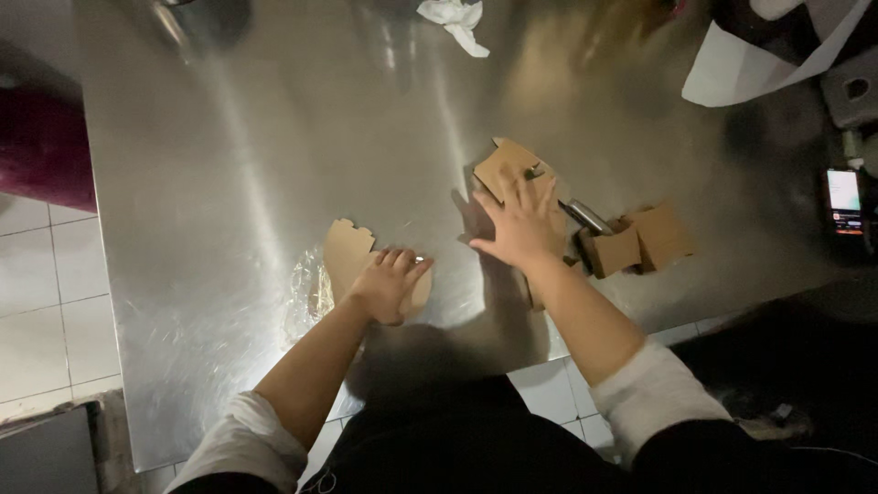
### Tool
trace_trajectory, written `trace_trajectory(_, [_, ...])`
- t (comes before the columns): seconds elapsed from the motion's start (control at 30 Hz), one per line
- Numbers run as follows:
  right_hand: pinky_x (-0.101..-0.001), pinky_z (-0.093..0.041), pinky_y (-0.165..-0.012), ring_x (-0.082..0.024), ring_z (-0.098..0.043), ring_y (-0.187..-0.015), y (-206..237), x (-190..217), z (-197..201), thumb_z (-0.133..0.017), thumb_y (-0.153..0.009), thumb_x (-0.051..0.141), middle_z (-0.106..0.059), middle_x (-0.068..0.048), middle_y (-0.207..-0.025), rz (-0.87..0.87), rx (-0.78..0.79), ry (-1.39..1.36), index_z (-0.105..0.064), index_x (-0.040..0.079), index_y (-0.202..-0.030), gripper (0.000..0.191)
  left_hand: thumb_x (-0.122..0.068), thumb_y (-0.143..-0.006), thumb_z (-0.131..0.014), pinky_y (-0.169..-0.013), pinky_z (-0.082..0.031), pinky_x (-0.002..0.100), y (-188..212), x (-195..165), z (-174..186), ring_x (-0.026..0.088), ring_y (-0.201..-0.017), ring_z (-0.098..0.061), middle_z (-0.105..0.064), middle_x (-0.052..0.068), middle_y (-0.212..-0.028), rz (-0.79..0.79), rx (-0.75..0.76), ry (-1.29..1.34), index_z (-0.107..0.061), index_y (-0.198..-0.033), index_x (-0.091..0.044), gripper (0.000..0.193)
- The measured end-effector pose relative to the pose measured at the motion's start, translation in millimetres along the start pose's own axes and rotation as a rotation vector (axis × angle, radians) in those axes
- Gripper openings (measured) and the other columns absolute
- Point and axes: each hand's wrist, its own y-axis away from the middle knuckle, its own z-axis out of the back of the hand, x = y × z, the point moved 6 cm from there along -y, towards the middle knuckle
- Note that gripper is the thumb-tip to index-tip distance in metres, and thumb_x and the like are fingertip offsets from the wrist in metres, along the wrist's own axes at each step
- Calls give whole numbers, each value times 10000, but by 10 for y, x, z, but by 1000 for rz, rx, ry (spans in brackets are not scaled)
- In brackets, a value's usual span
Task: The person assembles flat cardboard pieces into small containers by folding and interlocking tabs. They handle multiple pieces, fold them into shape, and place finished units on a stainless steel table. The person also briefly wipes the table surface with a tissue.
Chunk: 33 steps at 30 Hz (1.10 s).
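A wide steel table (pixel 229 183) is seen from above, and it fills most of the frame. In the lower centre, the left hand (pixel 389 284) is laid on a flat brown cardboard piece (pixel 347 252) with a notched upper edge. The fingers are bent and kept close together, and the cardboard is pressed against the table by them; nothing is pinched. Just to the left of this piece, a bit of clear plastic film (pixel 306 297) is lying on the steel and is shining in the light.

To the right of centre, the right hand (pixel 521 224) is placed flat, with the fingers spread wide, on a second cardboard piece (pixel 503 165). This piece is lying at an angle, and its upper corner is seen above the fingertips. Just beside the hand, on its right, a small metal cylinder (pixel 585 217) is lying on the table, and next to it two small folded cardboard boxes (pixel 640 242) are standing, touching each other.

At the top centre of the frame a crumpled white tissue (pixel 455 20) is seen. In the upper right corner a large white paper sheet (pixel 759 64) is lying, and at the right edge a small lit screen (pixel 843 199) is visible. White floor tiles (pixel 46 274) are seen at the left.
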Motion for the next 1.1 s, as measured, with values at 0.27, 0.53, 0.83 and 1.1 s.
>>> trace_trajectory(0.27, [-719,-61,-1208,-442,-60,-1557,-245,-454,-18,-749,-877,427,7,-48,-1714,-266,286,-92,-253,523,-1576,862,-430,-728,-832,-1236,-132,507,20,5,12,389,-1534,-152,-195,195,-1636,90,200,5,-80,-1625,-213,1191])
trace_trajectory(0.53, [-666,-114,-1229,-459,-95,-1558,-6,-1314,-228,-679,-981,375,-74,-150,-1722,-440,227,-72,-409,363,-1512,595,-441,-738,-843,-1281,-124,481,57,-4,245,351,-1554,-181,-230,149,-1643,121,227,108,-118,-1633,-247,1168])
trace_trajectory(0.83, [-610,-194,-1179,-508,-167,-1485,230,-1724,-104,-698,-875,527,-162,-245,-1634,-455,-94,-261,-336,220,-1576,847,-494,-738,-817,-1220,-93,495,164,35,835,360,-1464,-307,-345,160,-1553,131,-158,264,-206,-1605,-243,1090])
trace_trajectory(1.1, [-466,-271,-1149,-332,-301,-1447,629,267,196,-978,-550,309,-315,-199,-1590,295,13,-965,-289,105,-1540,1223,-612,-685,-855,-1060,-470,475,814,-159,1839,353,-1305,-509,-459,223,-1439,435,-836,620,-217,-1598,-28,1257])
